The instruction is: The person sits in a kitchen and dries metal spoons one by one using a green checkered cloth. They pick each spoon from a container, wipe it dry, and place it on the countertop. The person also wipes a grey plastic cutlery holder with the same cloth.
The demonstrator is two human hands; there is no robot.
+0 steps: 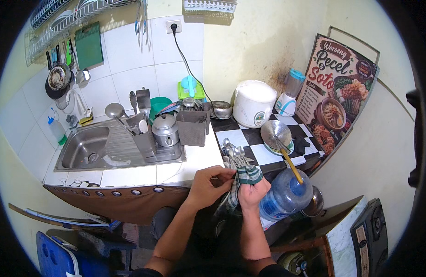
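Observation:
Just past the counter's front edge, my right hand [253, 192] is closed on a green-and-white checked cloth [249, 175]. Part of the cloth hangs down between my hands. My left hand [211, 185] is beside it, its thumb and fingertips bent toward the cloth's left edge; whether they pinch it or an item there cannot be told. Several metal spoons and other cutlery [233, 152] lie bunched on the checkered surface directly beyond the cloth. Their near ends are hidden by the cloth and my fingers.
Left stand a steel sink [84, 145], a metal kettle [165, 130] and a grey plastic basket [191, 128]. A rice cooker [255, 104], a blender [289, 93] and a wire strainer [276, 134] are beyond to the right. A large water bottle [285, 194] stands beside my right hand.

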